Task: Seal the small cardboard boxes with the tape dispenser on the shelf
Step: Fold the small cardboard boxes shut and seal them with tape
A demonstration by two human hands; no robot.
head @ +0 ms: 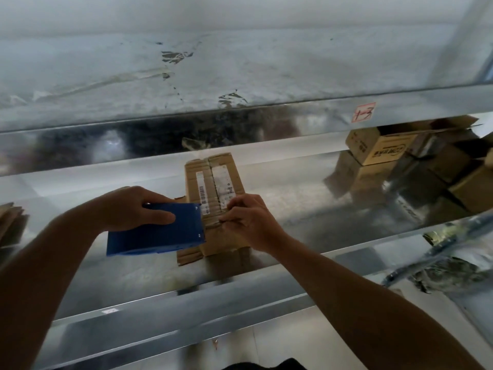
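Midway along a metal shelf (pixel 306 217), a person's left hand (pixel 133 206) gripped a blue tape dispenser (pixel 157 231), fingers curled over its top. The right hand (pixel 248 220), fingers bunched narrow, pinched a tape strip (pixel 213 222) against the small cardboard box (pixel 216 180) lying closed between both hands. Beyond the right hand, stacked cartons (pixel 381 148), one with flaps open, crowded the shelf, with bare metal between. Flattened cardboard (pixel 10 222) sat past the left hand.

cardboard box (pixel 216 188) print blurred (unreadable), cartons (pixel 384 149) cropped right
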